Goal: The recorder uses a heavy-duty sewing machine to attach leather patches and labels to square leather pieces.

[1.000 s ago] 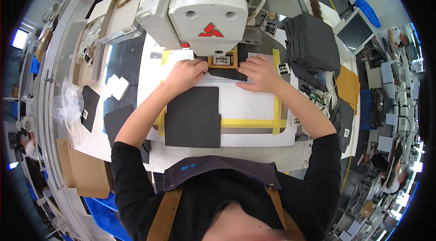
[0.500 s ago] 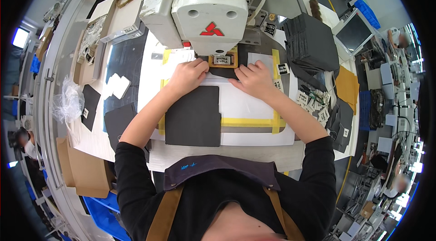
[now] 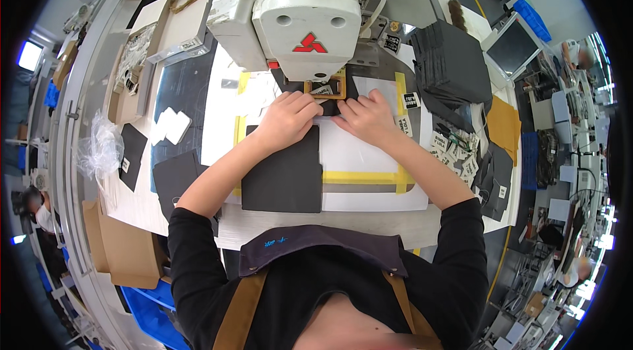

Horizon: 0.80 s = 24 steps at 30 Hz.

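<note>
A white industrial sewing machine head point(image 3: 306, 27) stands in front of me. Below its needle area is a brass-coloured clamp frame point(image 3: 342, 88), with a small pale label point(image 3: 322, 91) lying askew inside it. My left hand point(image 3: 289, 120) has its fingers curled at the near edge of a black panel point(image 3: 329, 107), close to the frame's left corner. On the other side, my right hand point(image 3: 367, 116) pinches that panel's edge with bent fingers. The thumbs are partly hidden. Another black panel point(image 3: 281, 175) lies flat nearer me, partly beneath my left wrist.
A tall stack of dark panels point(image 3: 455, 63) stands at the right, with loose labels point(image 3: 459, 150) nearer me. At left are white cards point(image 3: 173, 126), a crumpled clear plastic bag point(image 3: 100, 145) and an open cardboard box point(image 3: 184, 17). Yellow tape point(image 3: 359, 177) borders the white work sheet.
My left hand has shifted right, closer to my right hand. The label was straight in the clamp frame and now sits tilted; the black panel beneath has moved.
</note>
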Available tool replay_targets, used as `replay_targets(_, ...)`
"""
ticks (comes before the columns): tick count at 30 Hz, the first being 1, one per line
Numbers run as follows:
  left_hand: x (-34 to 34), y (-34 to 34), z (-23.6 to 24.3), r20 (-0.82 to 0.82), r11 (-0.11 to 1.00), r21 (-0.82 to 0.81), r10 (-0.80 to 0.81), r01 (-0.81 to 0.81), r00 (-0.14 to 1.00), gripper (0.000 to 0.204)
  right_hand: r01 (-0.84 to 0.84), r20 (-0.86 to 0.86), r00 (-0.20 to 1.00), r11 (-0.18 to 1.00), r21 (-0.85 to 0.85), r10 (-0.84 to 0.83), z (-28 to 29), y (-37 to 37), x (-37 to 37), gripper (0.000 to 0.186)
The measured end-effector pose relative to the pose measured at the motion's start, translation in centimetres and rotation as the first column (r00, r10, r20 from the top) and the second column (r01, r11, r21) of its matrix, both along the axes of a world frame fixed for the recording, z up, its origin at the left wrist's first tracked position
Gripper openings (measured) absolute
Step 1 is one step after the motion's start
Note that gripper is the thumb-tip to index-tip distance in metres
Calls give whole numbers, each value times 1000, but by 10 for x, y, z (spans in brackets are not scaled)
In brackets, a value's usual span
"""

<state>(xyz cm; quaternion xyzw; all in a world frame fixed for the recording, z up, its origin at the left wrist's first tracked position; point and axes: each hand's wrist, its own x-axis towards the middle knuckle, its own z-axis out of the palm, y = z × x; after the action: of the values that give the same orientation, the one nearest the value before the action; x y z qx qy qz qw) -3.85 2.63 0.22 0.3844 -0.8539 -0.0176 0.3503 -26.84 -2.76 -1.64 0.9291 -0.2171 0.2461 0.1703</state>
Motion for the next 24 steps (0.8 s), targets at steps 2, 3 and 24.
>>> replay_targets(2,-1,1,-2,16,1000,-17,-8,8,1000,25,-28,13,999,997,-72,29,-1,0,1,22)
replay_targets(3,0,2,-2,16,1000,-17,-7,8,1000,25,-29,14,999,997,-71,30,0,-1,2,22)
replay_targets(24,-15,82,23,151,949,-204,-210,239,966,14,-26,-21,999,999,47,27,40,107,-46,25)
